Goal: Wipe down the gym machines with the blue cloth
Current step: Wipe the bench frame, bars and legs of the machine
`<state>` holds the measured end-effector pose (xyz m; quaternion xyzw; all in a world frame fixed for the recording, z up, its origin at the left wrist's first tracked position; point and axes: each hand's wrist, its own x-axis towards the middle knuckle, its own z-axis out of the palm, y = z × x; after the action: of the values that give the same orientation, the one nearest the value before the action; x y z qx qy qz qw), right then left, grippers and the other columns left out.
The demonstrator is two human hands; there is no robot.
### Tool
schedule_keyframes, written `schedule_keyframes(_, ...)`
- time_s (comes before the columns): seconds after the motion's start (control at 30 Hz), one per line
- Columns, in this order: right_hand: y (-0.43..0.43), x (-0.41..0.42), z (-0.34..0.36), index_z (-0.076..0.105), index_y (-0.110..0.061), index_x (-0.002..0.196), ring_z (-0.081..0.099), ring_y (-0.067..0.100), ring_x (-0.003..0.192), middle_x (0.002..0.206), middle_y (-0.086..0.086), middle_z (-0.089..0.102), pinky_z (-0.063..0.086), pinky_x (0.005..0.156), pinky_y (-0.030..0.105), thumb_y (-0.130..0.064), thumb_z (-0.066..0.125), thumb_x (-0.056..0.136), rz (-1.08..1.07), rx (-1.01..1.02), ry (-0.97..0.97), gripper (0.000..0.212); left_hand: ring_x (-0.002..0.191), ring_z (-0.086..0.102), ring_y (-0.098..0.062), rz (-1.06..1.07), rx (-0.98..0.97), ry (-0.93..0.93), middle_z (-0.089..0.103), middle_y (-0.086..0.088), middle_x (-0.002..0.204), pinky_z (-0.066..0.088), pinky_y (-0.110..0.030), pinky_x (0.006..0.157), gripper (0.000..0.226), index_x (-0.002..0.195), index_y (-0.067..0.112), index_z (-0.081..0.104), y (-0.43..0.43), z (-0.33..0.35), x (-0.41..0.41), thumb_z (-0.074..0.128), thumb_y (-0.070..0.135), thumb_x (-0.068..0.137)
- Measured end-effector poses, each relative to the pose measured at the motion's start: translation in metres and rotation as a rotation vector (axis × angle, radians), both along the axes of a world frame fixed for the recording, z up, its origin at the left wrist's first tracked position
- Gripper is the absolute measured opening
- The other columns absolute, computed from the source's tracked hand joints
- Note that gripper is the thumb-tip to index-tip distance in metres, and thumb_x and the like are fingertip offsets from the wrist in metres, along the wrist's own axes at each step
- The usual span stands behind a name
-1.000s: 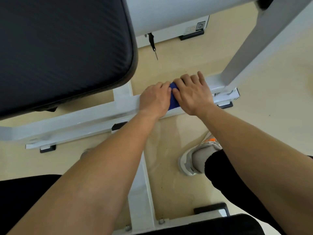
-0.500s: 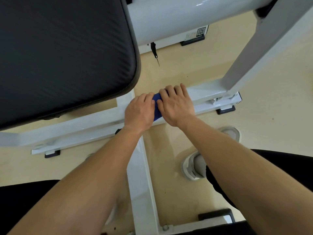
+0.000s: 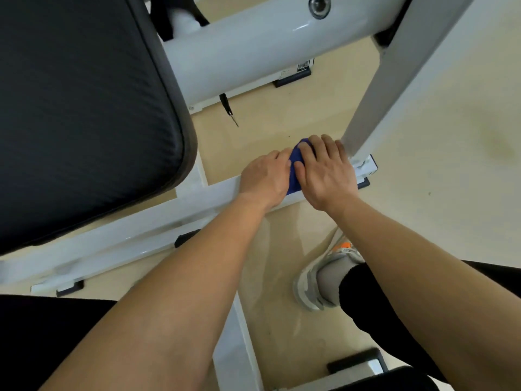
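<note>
Two hands are pressing one blue cloth onto the white base bar of the gym machine. The left hand and right hand are lying flat, fingers closed over it. The cloth's long axis is running near to far, across the bar, right of the black seat pad.

beige floor with faint stains. grey sneaker with orange tab, grey sock, near the frame. black trouser leg above it. small qr label at the back, too small to read.
</note>
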<state>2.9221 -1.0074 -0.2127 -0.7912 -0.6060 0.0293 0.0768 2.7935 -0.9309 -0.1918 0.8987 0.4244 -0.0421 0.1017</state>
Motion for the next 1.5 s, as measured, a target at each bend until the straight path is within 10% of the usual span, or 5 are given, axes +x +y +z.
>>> schedule_keyframes(0.23, -0.029, -0.066, -0.004, 0.003, -0.019, 0.16, -0.012, 0.028, 0.153, 0.167, 0.006, -0.007, 0.004, 0.125, 0.047, -0.046, 0.018, 0.106, -0.157, -0.052, 0.166, 0.062, 0.138, 0.038, -0.025, -0.128, 0.076, 0.05, 0.036, -0.003, 0.155, 0.034, -0.039, 0.112, 0.05, 0.155, 0.019, 0.025, -0.011, -0.001, -0.05, 0.03, 0.03, 0.106)
schedule_keyframes(0.33, -0.044, -0.075, -0.008, 0.001, -0.019, 0.16, -0.014, 0.026, 0.153, 0.167, 0.005, -0.011, 0.001, 0.124, 0.046, -0.045, 0.022, 0.106, -0.168, -0.044, 0.197, 0.063, 0.151, 0.013, -0.025, -0.122, 0.095, 0.168, 0.014, -0.001, 0.164, 0.022, -0.041, 0.12, 0.053, 0.157, 0.024, 0.013, -0.017, -0.005, -0.054, 0.026, 0.033, 0.106)
schedule_keyframes(0.83, -0.042, -0.085, -0.012, -0.005, -0.012, 0.158, -0.024, 0.027, 0.15, 0.164, 0.009, -0.023, -0.001, 0.125, 0.043, -0.041, 0.023, 0.106, -0.296, -0.01, 0.369, 0.066, 0.152, 0.01, -0.023, -0.323, 0.078, 0.093, 0.007, 0.0, 0.165, 0.021, -0.041, 0.12, 0.055, 0.157, 0.029, 0.01, -0.003, -0.006, -0.048, 0.028, 0.036, 0.106)
schedule_keyframes(1.2, -0.048, -0.148, -0.013, 0.044, -0.008, 0.146, 0.04, 0.04, 0.135, 0.15, 0.021, 0.039, 0.039, 0.111, 0.049, -0.02, 0.055, 0.092, -0.177, 0.171, 0.319, 0.056, 0.134, 0.048, -0.033, -0.186, 0.24, 0.001, 0.048, -0.012, 0.147, 0.049, -0.043, 0.102, 0.063, 0.144, 0.013, 0.048, -0.024, -0.009, -0.139, 0.072, 0.008, 0.086)
schedule_keyframes(1.5, -0.025, -0.129, -0.005, 0.054, -0.014, 0.134, 0.045, 0.036, 0.127, 0.14, 0.013, 0.049, 0.033, 0.11, 0.046, -0.033, 0.064, 0.089, 0.089, 0.211, 0.086, 0.05, 0.131, 0.053, -0.029, -0.066, 0.242, -0.057, 0.05, -0.015, 0.146, 0.052, -0.04, 0.098, 0.056, 0.14, 0.005, 0.052, -0.034, -0.002, -0.179, 0.071, 0.012, 0.088)
